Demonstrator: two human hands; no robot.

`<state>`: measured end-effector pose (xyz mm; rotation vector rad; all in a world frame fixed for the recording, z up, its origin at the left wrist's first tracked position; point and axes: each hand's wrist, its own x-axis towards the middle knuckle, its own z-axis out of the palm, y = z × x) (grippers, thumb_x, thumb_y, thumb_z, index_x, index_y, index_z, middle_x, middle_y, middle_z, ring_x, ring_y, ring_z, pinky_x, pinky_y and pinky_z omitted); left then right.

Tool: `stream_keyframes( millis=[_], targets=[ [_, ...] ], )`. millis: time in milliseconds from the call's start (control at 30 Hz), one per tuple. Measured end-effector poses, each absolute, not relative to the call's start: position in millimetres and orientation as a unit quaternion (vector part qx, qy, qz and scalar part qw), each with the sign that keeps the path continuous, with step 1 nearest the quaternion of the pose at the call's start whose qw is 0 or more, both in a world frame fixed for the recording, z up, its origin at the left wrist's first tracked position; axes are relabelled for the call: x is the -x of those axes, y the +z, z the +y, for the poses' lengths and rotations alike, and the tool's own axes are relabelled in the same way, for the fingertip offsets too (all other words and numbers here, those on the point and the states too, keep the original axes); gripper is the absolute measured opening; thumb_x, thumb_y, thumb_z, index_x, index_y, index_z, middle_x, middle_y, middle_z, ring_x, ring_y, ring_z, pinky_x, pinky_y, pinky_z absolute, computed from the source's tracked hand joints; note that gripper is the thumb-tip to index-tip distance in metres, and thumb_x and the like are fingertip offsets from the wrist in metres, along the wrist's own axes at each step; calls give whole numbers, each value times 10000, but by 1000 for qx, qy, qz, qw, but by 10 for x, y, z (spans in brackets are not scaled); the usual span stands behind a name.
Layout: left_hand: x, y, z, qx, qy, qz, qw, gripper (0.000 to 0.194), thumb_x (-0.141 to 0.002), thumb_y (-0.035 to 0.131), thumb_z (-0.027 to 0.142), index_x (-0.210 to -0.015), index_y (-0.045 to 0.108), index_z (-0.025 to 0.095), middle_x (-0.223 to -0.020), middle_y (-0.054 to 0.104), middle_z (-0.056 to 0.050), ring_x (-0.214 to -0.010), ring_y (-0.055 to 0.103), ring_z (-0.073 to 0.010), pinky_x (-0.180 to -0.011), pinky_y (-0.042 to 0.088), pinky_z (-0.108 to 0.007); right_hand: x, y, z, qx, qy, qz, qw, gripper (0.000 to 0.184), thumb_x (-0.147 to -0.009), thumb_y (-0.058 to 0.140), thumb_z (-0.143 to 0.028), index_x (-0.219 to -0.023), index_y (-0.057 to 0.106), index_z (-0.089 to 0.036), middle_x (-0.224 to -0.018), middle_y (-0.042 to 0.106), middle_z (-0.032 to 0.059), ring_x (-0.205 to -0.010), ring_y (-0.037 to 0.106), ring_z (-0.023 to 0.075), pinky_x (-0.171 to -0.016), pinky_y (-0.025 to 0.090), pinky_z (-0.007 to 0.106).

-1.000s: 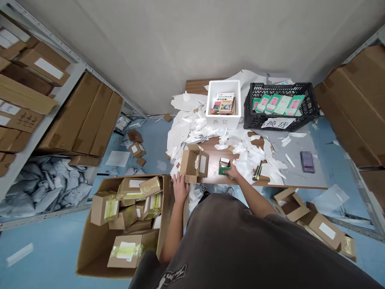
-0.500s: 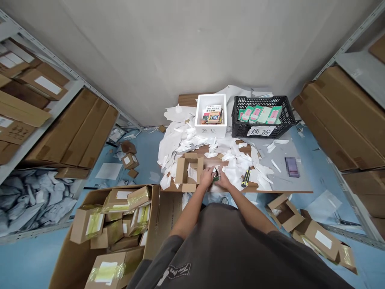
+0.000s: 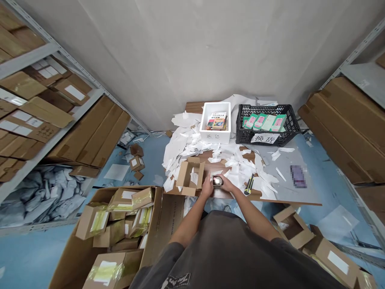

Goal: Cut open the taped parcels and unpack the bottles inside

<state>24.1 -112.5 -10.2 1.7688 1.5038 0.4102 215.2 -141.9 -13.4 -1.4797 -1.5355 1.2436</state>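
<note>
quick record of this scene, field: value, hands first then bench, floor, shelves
left hand: holding small item
right hand: holding same item
item identity: unclear
beside hands: open box, white paper inside
table: torn paper, cutter
table back: white bin with books; black crate with green packs
floor left: large carton, taped boxes inside
floor right: opened box
left shelf: boxes

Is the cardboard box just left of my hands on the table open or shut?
Open: the cardboard box has its flaps spread, and white paper shows inside.
</note>
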Motion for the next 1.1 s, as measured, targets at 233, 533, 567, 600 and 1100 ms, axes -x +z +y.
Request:
stream_keyframes(
  millis=[233, 533, 567, 600, 1100],
  targets=[
    [-194, 24, -1162, -778, 130, 439, 430, 984, -771, 765, 52, -1675, 426, 240, -1677, 496, -160, -1522, 521, -352, -1278, 431, -505, -2278, 19, -1466, 636, 446, -580, 245, 991, -632, 937, -283, -1557, 586, -230, -1550, 629, 147, -1388, 626, 338, -1177, 470, 458],
    [-191, -118, -1130, -729, 187, 454, 478, 863, -738, 889, 68, -1524, 564, 211, -1551, 605, -178, -1443, 587, -347, -1237, 447, -510, -2206, 95, -1559, 720, 354, -535, 265, 377, -844, 636, -154, -1189, 769, -222, -1257, 793, 70, -1195, 724, 261, -1100, 536, 394],
    [-192, -130, -1128, -726, 188, 453, 481, 861, -735, 885, 57, -1520, 566, 211, -1556, 600, -177, -1447, 583, -343, -1239, 444, -505, -2216, 102, -1559, 718, 359, -529, 276, 352, -853, 618, -157, -1165, 769, -221, -1245, 798, 69, -1181, 730, 258, -1096, 541, 396],
    [-194, -140, -1127, -723, 189, 454, 485, 861, -732, 884, 51, -1517, 567, 210, -1560, 596, -177, -1449, 580, -341, -1239, 442, -503, -2235, 106, -1562, 711, 373, -521, 290, 327, -868, 605, -175, -1149, 766, -220, -1236, 800, 69, -1151, 740, 255, -1078, 553, 398],
    [-198, -126, -1153, -700, 198, 461, 507, 934, -689, 957, 146, -1538, 579, 236, -1563, 603, -167, -1452, 570, -361, -1240, 424, -493, -2365, -206, -1699, 692, 556, -223, 402, 459, -773, 819, -507, -1114, 683, -231, -1026, 773, 83, -889, 751, 233, -762, 581, 315]
  ],
)
